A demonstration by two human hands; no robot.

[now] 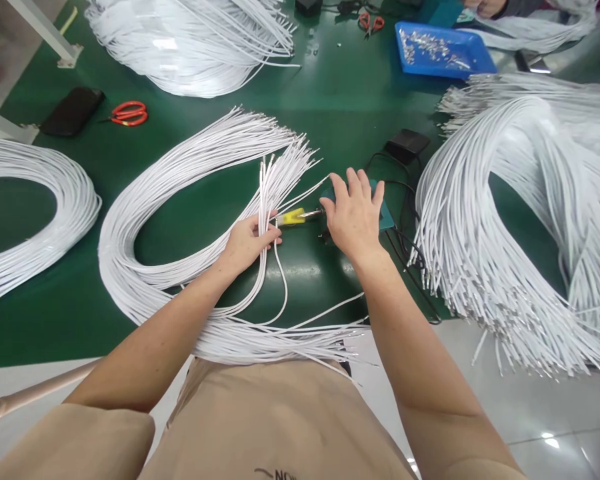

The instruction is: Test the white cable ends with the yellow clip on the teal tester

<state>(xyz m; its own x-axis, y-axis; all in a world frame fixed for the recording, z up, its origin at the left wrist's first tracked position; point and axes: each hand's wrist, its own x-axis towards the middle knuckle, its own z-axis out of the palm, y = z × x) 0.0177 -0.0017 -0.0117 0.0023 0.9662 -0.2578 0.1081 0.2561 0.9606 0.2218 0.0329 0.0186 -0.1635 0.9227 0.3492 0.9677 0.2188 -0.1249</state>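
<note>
A beige shirt (280, 420) fills the near edge, and loose ends of the white wire bundle (117, 233) spread just beyond it. The bundle curves in a wide loop on the green tabletop (330, 100), opening toward the right. At its inner side the left hand (247, 245) has its fingers clamped on a small bunch of wires (263, 193). The right hand (354, 217) lies palm down over a teal device (386, 212), fingers apart; whether its palm touches the device I cannot tell. One wire's tip ends right by its index finger. Between the hands sits a yellow piece (291, 217) beside a metal rod.

A large wire heap (480, 220) stands to the right. Farther off are red-handled scissors (130, 113) near a black case (73, 112), then a blue tray (487, 67) holding small metal pieces (430, 47), and a co-worker's hand (485, 7).
</note>
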